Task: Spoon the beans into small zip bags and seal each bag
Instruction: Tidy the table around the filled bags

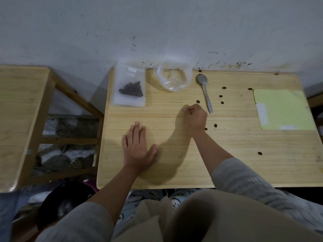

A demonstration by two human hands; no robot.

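A small zip bag (129,84) holding dark beans lies on top of a stack of clear bags at the table's far left. A crumpled clear plastic bag (172,77) sits beside it near the wall. A metal spoon (205,92) lies on the wood, bowl toward the wall. Several loose beans (222,96) are scattered right of the spoon. My left hand (137,149) rests flat on the table, fingers straight. My right hand (194,117) is curled into a fist just left of the spoon handle; whether it pinches a bean I cannot tell.
The wooden table (227,168) stands against a stained white wall. A pale green sheet (283,109) lies at the right edge. A second wooden table (22,119) stands to the left, with clutter on the floor between.
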